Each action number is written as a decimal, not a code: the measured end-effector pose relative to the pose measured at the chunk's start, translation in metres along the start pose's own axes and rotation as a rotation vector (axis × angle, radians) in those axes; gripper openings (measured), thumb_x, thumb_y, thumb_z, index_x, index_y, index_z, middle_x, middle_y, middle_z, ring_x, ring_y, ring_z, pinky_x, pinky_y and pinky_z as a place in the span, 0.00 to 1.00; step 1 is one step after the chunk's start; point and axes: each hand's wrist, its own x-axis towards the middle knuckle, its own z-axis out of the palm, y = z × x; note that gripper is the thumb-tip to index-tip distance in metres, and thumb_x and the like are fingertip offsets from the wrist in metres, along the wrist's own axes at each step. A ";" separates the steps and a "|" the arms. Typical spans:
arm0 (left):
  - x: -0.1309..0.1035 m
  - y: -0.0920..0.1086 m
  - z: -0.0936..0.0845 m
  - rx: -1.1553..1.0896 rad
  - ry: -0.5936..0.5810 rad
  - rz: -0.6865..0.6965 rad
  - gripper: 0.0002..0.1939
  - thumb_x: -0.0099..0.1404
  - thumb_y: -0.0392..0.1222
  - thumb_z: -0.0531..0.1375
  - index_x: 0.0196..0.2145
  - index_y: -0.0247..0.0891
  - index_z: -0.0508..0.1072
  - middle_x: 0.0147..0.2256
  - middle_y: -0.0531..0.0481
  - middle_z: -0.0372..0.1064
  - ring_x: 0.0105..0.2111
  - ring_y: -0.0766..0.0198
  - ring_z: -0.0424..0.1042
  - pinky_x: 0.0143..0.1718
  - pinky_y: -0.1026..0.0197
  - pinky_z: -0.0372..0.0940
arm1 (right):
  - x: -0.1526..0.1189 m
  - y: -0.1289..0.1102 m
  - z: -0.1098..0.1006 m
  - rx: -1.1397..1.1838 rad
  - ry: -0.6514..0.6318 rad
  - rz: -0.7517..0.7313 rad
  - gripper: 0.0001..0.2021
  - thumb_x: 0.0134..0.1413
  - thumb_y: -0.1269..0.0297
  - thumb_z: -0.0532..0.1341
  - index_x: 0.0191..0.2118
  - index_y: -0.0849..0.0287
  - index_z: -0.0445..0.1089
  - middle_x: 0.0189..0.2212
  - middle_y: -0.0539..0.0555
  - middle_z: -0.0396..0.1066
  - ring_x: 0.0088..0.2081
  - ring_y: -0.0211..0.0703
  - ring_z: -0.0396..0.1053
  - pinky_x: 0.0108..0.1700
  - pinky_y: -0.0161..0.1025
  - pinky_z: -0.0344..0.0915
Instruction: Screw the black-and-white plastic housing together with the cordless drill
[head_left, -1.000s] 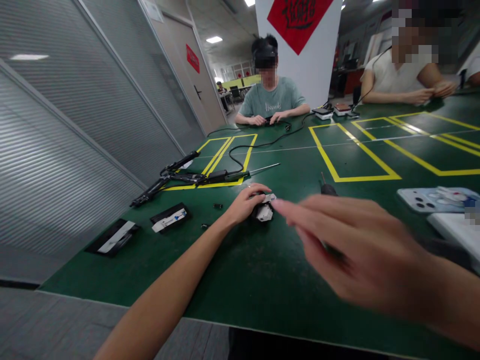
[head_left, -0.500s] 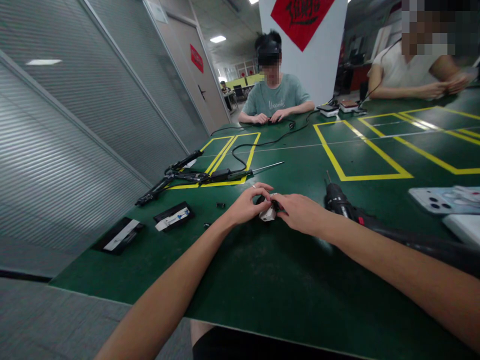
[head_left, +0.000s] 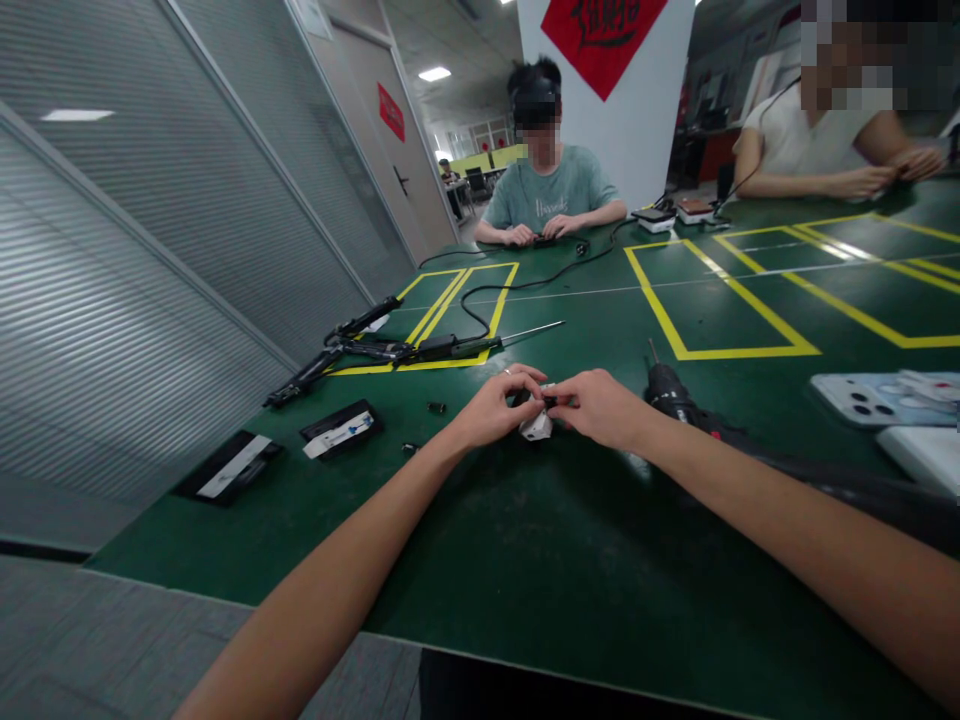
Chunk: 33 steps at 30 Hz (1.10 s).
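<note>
Left hand [head_left: 495, 408] and right hand [head_left: 600, 408] meet over the counter [head_left: 510, 560] in the head view, both with fingers closed on a small white-and-black component [head_left: 536, 428]. The left fingers are clamped at its left side, and the right thumb and index finger pinch its dark upper right part; the fingertips partly hide it. The component sits low at the counter, midway between the forearms.

To the left lie two flat black holders. The nearer black holder [head_left: 251, 480] has a plain pale strip across it; the farther black holder [head_left: 363, 412] carries a white strip with blue marks [head_left: 337, 436]. Whether either holds anything underneath cannot be told. Two small black pieces, one farther [head_left: 436, 407] and one nearer [head_left: 409, 448], lie between the holders and the left hand.

Beyond, a long-shafted tool [head_left: 454, 348] lies beside a black folded stand [head_left: 304, 377]. On the right, a power drill [head_left: 673, 395] points its bit away, partly behind the right forearm. Farther right, a phone [head_left: 844, 398] lies near a white box-like object [head_left: 911, 455], its contents not visible.
</note>
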 end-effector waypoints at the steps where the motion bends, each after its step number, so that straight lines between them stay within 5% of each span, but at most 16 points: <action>1: 0.000 0.000 0.000 -0.003 0.001 -0.002 0.06 0.60 0.39 0.59 0.32 0.34 0.73 0.48 0.42 0.65 0.47 0.58 0.67 0.50 0.54 0.61 | 0.000 0.000 0.000 0.005 0.001 0.002 0.08 0.62 0.64 0.59 0.36 0.62 0.71 0.28 0.49 0.72 0.27 0.38 0.70 0.33 0.40 0.69; 17: 0.000 0.003 0.002 -0.024 -0.002 -0.014 0.07 0.60 0.40 0.60 0.33 0.34 0.75 0.48 0.42 0.65 0.47 0.57 0.67 0.50 0.54 0.61 | -0.005 -0.002 -0.004 0.130 0.054 0.096 0.07 0.59 0.63 0.61 0.34 0.62 0.72 0.26 0.48 0.70 0.29 0.40 0.69 0.37 0.43 0.67; 22: 0.000 0.003 0.001 -0.003 -0.003 0.005 0.07 0.61 0.40 0.59 0.33 0.34 0.73 0.48 0.42 0.66 0.48 0.58 0.67 0.51 0.55 0.61 | -0.001 0.002 -0.002 0.362 0.078 0.250 0.08 0.61 0.62 0.60 0.40 0.62 0.71 0.26 0.48 0.70 0.26 0.39 0.70 0.31 0.40 0.69; 27: -0.001 0.014 -0.001 0.097 0.177 0.129 0.16 0.60 0.44 0.62 0.44 0.37 0.70 0.48 0.42 0.67 0.51 0.56 0.65 0.55 0.52 0.58 | 0.002 0.002 -0.007 0.658 0.054 0.418 0.09 0.63 0.64 0.59 0.46 0.63 0.68 0.29 0.49 0.72 0.25 0.37 0.71 0.28 0.37 0.72; 33: -0.002 0.025 0.006 0.242 0.188 0.106 0.20 0.57 0.47 0.64 0.46 0.38 0.73 0.41 0.44 0.71 0.43 0.57 0.68 0.46 0.55 0.63 | 0.000 -0.003 -0.014 0.858 0.039 0.477 0.08 0.62 0.67 0.60 0.44 0.64 0.68 0.29 0.50 0.72 0.27 0.38 0.72 0.30 0.38 0.73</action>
